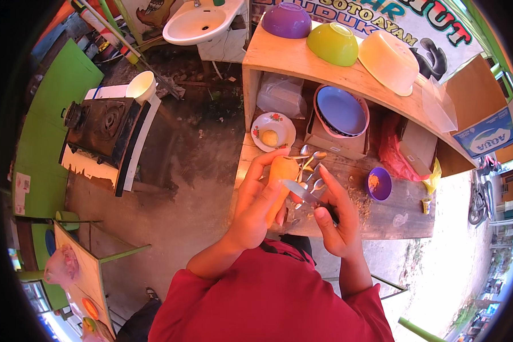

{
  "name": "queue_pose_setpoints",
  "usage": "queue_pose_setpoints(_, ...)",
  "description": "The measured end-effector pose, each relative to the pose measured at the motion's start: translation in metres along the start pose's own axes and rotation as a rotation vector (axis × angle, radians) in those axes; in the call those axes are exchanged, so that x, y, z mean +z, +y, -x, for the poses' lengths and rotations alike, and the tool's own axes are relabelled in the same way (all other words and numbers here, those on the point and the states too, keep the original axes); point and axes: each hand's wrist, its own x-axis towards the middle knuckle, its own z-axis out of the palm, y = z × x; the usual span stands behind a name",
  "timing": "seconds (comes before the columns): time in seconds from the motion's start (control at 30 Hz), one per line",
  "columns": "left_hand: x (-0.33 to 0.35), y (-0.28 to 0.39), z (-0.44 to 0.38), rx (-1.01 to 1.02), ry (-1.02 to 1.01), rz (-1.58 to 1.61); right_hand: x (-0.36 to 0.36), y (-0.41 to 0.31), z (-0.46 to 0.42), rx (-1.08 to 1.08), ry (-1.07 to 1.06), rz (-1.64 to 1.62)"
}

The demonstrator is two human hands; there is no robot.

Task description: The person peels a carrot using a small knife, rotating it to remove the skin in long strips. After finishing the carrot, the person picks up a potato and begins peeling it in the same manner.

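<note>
My left hand [255, 201] is wrapped around a long orange-yellow vegetable or fruit [283, 169], held upright over the near edge of the wooden table. In my right hand [340, 218] is a small knife [301, 191], its dark handle partly covered by my fingers. The blade points left and lies across the orange-yellow piece near my left thumb; whether it cuts in cannot be told. Behind both hands several metal spoons [318, 184] lie on the table [404, 213]. A floral plate [261, 124] with a yellowish food in it sits just beyond my left hand.
A purple bowl [384, 192] with orange crumbs stands to the right, near a small cup [426, 206]. A wooden shelf [278, 55] bears upturned bowls [333, 45]; beneath it are blue basins [342, 109]. At left stand a gas stove [104, 126] and a side table [79, 273].
</note>
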Motion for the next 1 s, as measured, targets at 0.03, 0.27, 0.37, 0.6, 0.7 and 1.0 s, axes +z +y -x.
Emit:
queue_pose_setpoints(0.03,-0.005,0.004,0.004,-0.016,-0.039,0.007,0.005,-0.002,-0.003,-0.072,-0.021,0.021)
queue_pose_setpoints(0.27,-0.013,0.016,0.018,-0.040,-0.115,-0.007,0.029,-0.013,-0.005,-0.183,-0.036,0.024)
queue_pose_setpoints(0.37,-0.016,0.018,0.020,-0.036,-0.128,0.017,0.030,-0.012,0.000,-0.191,-0.040,0.045)
queue_pose_setpoints(0.6,-0.017,0.023,0.029,-0.014,-0.150,0.021,0.032,-0.016,0.004,-0.239,-0.089,0.048)
queue_pose_setpoints(0.7,-0.023,0.021,0.030,0.041,-0.152,-0.053,0.039,-0.020,0.002,-0.256,-0.059,-0.004)
queue_pose_setpoints(1.0,-0.023,0.018,0.024,0.040,-0.012,-0.114,0.043,-0.016,0.002,-0.226,-0.086,0.095)
